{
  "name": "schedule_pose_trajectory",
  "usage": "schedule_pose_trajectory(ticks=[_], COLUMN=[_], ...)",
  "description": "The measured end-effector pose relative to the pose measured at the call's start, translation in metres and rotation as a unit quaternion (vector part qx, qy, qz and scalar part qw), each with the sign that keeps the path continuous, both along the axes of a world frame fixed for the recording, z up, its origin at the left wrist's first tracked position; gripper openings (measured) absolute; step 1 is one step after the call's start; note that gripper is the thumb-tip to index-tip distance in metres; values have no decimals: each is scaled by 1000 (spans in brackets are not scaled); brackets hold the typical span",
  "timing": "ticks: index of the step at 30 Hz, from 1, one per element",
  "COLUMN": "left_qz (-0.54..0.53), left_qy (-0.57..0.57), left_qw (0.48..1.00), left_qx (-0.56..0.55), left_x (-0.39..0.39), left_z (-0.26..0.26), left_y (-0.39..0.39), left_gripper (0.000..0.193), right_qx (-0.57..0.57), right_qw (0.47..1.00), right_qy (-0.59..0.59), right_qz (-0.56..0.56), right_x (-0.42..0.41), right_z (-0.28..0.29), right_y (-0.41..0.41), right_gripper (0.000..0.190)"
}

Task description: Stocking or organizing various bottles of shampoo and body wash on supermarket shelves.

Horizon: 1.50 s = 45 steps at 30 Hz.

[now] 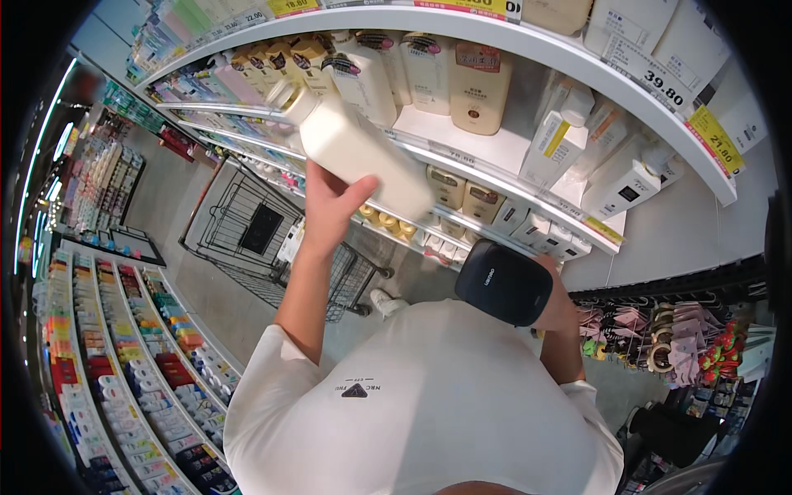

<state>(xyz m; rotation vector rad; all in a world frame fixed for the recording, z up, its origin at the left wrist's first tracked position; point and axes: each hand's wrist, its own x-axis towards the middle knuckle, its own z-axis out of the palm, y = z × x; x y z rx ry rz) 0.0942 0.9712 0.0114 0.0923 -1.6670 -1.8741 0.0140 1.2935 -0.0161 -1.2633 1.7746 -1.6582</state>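
My left hand (331, 204) grips a cream-coloured plastic bottle (365, 154) around its side, thumb across the near face. The bottle is tilted, its capped end pointing up and left. Motion blurs it, and no label shows on the side facing me. In my right hand (557, 300), close to my chest, is a black handheld device (504, 283) with rounded corners and a maker's logo; it hides most of the fingers. Just beyond the held bottle, a shelf (427, 127) carries upright white bottles (427, 74) and a large cream bottle (479, 93).
White pump bottles (554, 145) stand farther right on that shelf. A wire shopping cart (241, 216) is parked left of my left forearm. Curved shelves of products (136, 371) fill the lower left. Hair accessories (674, 340) hang at the right. A dark-clothed person (674, 430) is at lower right.
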Motion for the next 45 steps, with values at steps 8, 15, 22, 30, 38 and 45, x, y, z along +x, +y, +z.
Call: schedule_pose_trajectory(ticks=[8, 15, 22, 30, 38, 45], left_qz=[234, 330, 376, 383, 422, 350], left_qy=[69, -2, -87, -51, -16, -164], left_qw=[954, 889, 832, 819, 814, 882], left_qx=[-172, -318, -399, -425, -399, -270], left_x=[-104, -139, -147, -153, -132, -3], left_z=[2, -22, -18, -19, -36, -172], left_y=[11, 13, 19, 14, 2, -23], left_gripper=[90, 96, 101, 109, 98, 50], right_qx=[54, 128, 118, 102, 125, 169], right_qw=[996, 989, 991, 992, 991, 971], right_qy=[-18, -40, -31, -41, -41, -137], right_qz=[-71, -62, -51, -56, -38, -101], right_x=[11, 4, -3, -1, 2, 6], right_z=[-28, -43, -55, -55, -59, -123], right_y=[16, 32, 38, 32, 11, -9], right_gripper=[36, 31, 31, 37, 42, 46])
